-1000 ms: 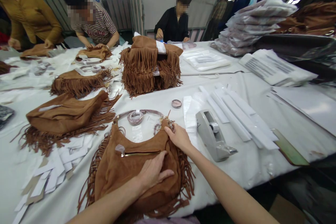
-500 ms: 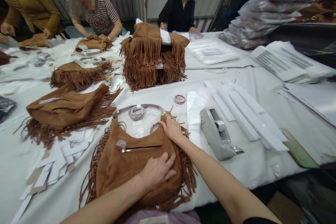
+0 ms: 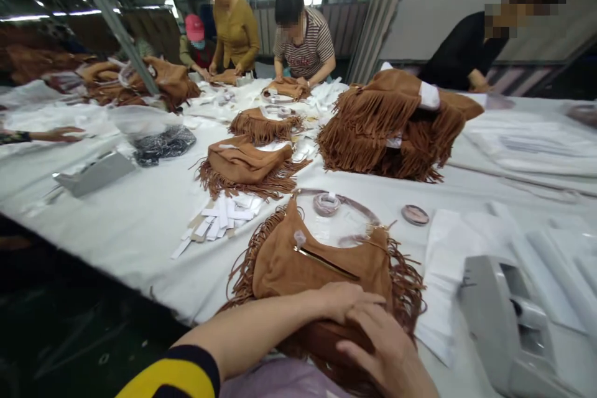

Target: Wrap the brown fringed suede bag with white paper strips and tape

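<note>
A brown suede shoulder bag (image 3: 321, 267) with long fringe down both sides lies before me, its zip slot facing up and its strap looped away from me. My left hand (image 3: 347, 302) rests flat on the lower front of the bag, its fingertips partly covered by my right hand. Fingers apart, my right hand (image 3: 385, 342) lies at the bag's lower right, overlapping the left fingertips. Neither hand grips anything that I can see. A wrapped coil (image 3: 326, 204) sits inside the strap loop, and a brown tape roll (image 3: 415, 215) lies beyond the bag's right corner.
At right stands a grey tape dispenser (image 3: 506, 323) beside white strips (image 3: 550, 267). Stacked fringed bags (image 3: 396, 130) rise behind. Another fringed bag (image 3: 247, 161) and paper slips (image 3: 219, 221) lie left. Several co-workers stand across the table; a co-worker's hand (image 3: 60, 134) reaches in at far left.
My view has swung left. My right hand has left the bag's upper right corner and come down beside my left hand. The bag's lower part looks more folded toward me.
</note>
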`<state>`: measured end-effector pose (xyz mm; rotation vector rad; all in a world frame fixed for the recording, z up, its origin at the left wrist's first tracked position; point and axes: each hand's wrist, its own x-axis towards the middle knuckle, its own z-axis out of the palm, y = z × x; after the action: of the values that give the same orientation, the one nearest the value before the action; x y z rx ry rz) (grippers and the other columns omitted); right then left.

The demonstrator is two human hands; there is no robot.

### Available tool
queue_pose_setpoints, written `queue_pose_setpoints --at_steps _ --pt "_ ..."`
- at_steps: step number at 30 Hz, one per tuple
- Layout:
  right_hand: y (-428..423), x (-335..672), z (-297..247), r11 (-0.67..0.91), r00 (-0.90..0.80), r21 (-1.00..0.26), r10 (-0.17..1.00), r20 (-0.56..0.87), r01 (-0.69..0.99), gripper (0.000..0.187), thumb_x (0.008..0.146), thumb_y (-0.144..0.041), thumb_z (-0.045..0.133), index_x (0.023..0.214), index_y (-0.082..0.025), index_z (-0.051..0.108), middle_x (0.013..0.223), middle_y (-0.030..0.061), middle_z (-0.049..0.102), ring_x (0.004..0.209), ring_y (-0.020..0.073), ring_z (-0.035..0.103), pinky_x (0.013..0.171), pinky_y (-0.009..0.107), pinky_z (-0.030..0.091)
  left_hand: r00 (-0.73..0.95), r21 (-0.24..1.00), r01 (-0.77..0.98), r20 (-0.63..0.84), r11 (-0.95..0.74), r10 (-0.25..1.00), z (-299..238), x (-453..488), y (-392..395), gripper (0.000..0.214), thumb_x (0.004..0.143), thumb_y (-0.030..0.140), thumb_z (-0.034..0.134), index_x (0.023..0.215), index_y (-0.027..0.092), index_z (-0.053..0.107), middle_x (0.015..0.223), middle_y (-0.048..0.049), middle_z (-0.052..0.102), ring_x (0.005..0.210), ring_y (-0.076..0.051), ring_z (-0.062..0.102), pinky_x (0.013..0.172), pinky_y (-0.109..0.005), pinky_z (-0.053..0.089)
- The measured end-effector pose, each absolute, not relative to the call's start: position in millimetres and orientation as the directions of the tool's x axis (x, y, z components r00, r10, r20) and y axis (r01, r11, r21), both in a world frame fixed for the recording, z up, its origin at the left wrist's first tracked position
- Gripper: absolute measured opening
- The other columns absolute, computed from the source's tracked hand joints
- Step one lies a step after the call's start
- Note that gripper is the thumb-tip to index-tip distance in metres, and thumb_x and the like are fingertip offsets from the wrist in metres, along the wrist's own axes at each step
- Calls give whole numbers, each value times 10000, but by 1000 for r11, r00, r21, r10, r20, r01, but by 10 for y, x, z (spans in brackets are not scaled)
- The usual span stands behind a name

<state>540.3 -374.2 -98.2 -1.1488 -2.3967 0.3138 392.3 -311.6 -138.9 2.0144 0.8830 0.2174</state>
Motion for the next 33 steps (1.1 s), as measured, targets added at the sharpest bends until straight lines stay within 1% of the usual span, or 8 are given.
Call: queue_pose_setpoints --at_steps 3,6,12,16,19,21,25,33 --pt "-3930 5270 -1107 624 -529 -302 776 344 720 413 753 -426 662 1079 -205 535 1055 131 612 986 284 599 807 404 536 822 817 410 -138 -406 553 -1401 3858 -3071 683 765 186 562 1407 266 345 1205 -55 590 1084 -274 547 929 -394 448" --pt "-3949 5146 -1172 599 -506 -237 786 354 765 440 735 -399 680 1081 -184 514 1034 140 611 940 280 615 760 391 558 772 905 389 -218 -172 597 -1356 3770 -3054 593 850 252 474 1419 217 311 1324 -65 510 1180 -237 488 1006 -377 392" --pt "-3991 4958 -1305 708 -655 -104 691 305 698 525 689 -343 714 1137 -172 500 1076 142 633 996 329 607 772 431 557 701 875 305 -474 377 533 -1238 3750 -3078 490 970 325 195 1436 172 195 953 -108 651 736 -166 637 738 -348 513" --pt "-3967 4950 -1383 671 -632 -192 741 229 716 342 749 -260 625 1075 -216 532 1004 109 660 894 278 635 734 375 545 642 899 437 -340 37 687 -968 3522 -3253 545 936 529 224 1319 183 400 996 -130 647 867 -244 633 750 -387 494" --pt "-3953 4964 -1392 648 -618 -227 762 194 727 264 757 -227 575 1020 -239 556 940 85 663 787 247 633 637 335 523 657 701 611 -190 -368 730 -761 3144 -3562 587 834 652 400 1187 199 521 993 -146 652 900 -325 618 774 -468 471" --pt "-3961 4956 -1374 641 -623 -246 767 157 727 133 766 -217 556 896 -244 561 817 51 648 706 222 611 596 318 498 647 511 699 -154 -501 747 -726 2939 -3773 506 800 606 513 1063 178 575 947 -139 651 883 -327 607 792 -489 455" --pt "-3966 4869 -1309 621 -627 -268 776 76 736 154 730 -113 492 810 -237 537 763 33 608 711 202 585 639 307 480 606 325 775 -138 -542 783 -909 2898 -3968 203 809 312 582 914 138 590 893 -116 638 835 -266 586 778 -439 447" --pt "-3910 4588 -1268 543 -577 -376 816 27 751 99 786 -226 529 881 -233 558 819 44 612 751 217 581 669 337 494 540 393 787 -66 -476 839 -919 2844 -3949 168 801 194 542 954 129 572 928 -95 613 854 -233 547 755 -370 451"
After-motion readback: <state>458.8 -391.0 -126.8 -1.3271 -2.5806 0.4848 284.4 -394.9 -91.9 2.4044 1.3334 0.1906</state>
